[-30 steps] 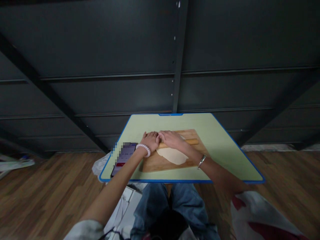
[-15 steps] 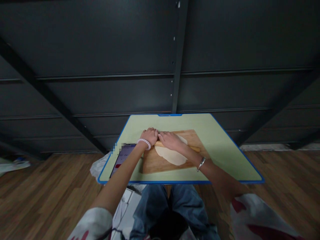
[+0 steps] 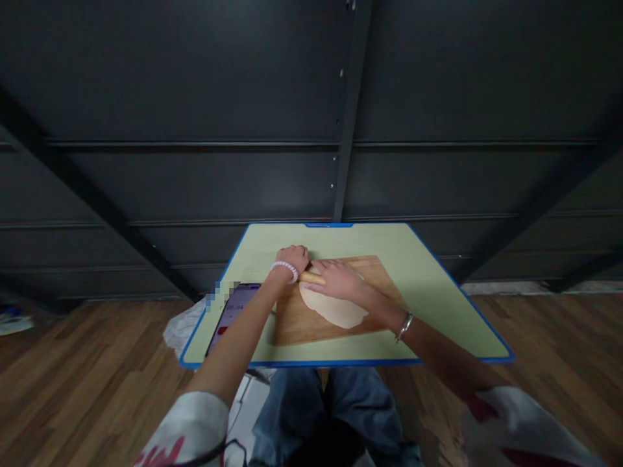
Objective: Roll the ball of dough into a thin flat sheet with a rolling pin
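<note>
A wooden rolling pin lies across a flat, pale sheet of dough on a wooden board. My left hand, with a braided band at its wrist, is closed over the pin's left end. Over the pin's middle and right part lies my right hand, its fingers reaching toward the left hand and bent down onto the pin. It hides the pin's right end and the dough's far right part. A short length of pin shows between the hands.
The board rests on a pale green folding table with a blue rim. At the table's left edge lies a phone with a timer-like screen, beside my left forearm. A white plastic bag hangs below that side. Dark metal panels stand behind.
My right hand has moved a little to the right, apart from the left hand, and its fingers lie straighter. The pin's right end is now covered. The view has shifted slightly.
</note>
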`<action>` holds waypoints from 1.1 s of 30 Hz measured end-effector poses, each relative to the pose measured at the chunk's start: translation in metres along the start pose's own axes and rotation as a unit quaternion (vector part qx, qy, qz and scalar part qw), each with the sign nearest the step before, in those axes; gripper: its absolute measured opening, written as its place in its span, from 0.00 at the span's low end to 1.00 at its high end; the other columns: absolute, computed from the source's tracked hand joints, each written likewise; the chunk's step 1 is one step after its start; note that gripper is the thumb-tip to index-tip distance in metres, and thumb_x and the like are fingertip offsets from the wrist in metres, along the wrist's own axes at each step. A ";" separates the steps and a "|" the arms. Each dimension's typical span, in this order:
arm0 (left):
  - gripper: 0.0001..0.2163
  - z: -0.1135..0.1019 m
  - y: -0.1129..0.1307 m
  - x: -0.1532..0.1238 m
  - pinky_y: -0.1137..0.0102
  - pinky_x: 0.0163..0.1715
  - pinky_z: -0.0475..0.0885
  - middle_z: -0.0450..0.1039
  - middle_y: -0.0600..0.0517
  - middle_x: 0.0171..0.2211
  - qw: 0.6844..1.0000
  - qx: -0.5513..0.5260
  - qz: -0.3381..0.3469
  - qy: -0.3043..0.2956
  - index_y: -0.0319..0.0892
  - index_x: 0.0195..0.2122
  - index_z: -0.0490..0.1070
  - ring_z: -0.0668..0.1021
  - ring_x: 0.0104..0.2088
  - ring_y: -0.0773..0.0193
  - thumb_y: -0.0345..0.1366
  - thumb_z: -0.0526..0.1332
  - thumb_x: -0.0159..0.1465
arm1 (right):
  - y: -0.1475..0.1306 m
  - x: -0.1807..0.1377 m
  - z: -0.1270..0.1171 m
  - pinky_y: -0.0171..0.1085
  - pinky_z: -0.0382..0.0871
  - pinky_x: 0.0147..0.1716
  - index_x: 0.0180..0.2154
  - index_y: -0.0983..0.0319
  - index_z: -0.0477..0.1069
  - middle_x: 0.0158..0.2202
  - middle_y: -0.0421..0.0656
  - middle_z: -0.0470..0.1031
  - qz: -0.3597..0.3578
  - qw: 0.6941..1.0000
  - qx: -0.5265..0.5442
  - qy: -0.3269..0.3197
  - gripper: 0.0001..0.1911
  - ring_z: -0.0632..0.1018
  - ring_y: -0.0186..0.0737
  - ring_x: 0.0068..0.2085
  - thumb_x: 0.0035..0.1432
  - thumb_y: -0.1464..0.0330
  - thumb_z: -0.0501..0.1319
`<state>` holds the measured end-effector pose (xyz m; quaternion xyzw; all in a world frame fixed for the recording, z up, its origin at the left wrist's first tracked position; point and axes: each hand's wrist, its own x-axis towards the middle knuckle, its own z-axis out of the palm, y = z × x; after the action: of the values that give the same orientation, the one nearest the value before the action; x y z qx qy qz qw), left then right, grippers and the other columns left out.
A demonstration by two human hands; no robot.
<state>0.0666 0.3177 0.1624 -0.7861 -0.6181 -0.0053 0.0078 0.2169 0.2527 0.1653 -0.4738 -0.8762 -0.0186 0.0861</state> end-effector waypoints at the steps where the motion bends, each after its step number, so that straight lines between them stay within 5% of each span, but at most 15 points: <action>1: 0.22 -0.001 0.002 0.001 0.63 0.41 0.69 0.75 0.41 0.41 1.000 -0.002 -0.005 0.002 0.38 0.43 0.71 0.77 0.43 0.55 0.38 0.39 0.68 | 0.002 0.002 -0.002 0.43 0.65 0.42 0.49 0.65 0.64 0.45 0.53 0.74 -0.008 1.000 -0.008 -0.009 0.29 0.75 0.51 0.44 0.59 0.48 0.49; 11: 0.31 -0.001 0.008 0.010 0.60 0.37 0.70 0.76 0.38 0.37 0.986 -0.063 -0.145 0.056 0.35 0.38 0.74 0.78 0.39 0.51 0.46 0.33 0.68 | 0.030 0.013 -0.007 0.42 0.60 0.47 0.45 0.59 0.72 0.45 0.46 0.76 -0.066 0.998 0.001 -0.004 0.26 0.75 0.47 0.45 0.57 0.48 0.53; 17: 0.27 -0.002 0.007 0.014 0.61 0.41 0.68 0.74 0.37 0.40 0.996 -0.020 -0.066 0.056 0.33 0.42 0.72 0.76 0.43 0.52 0.40 0.34 0.69 | 0.039 0.025 -0.012 0.39 0.64 0.45 0.47 0.56 0.72 0.46 0.43 0.76 -0.071 0.997 0.032 -0.019 0.28 0.76 0.45 0.45 0.54 0.45 0.54; 26: 0.18 0.004 0.021 -0.022 0.57 0.47 0.64 0.71 0.39 0.46 0.999 0.009 -0.002 0.034 0.35 0.44 0.69 0.72 0.49 0.52 0.37 0.42 0.67 | 0.040 0.019 -0.005 0.37 0.64 0.44 0.40 0.59 0.75 0.41 0.45 0.77 -0.078 0.995 0.052 0.015 0.25 0.76 0.42 0.42 0.53 0.47 0.57; 33: 0.16 0.001 0.021 -0.030 0.60 0.52 0.60 0.71 0.44 0.47 0.998 0.004 0.052 0.037 0.39 0.43 0.69 0.69 0.52 0.58 0.36 0.42 0.67 | 0.039 0.015 0.004 0.40 0.62 0.47 0.46 0.59 0.71 0.46 0.45 0.75 -0.068 0.992 0.099 0.026 0.25 0.73 0.43 0.47 0.53 0.49 0.59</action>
<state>0.0797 0.2837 0.1612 -0.8165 -0.5754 -0.0319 0.0340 0.2409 0.2867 0.1616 -0.4015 -0.9015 0.0506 0.1537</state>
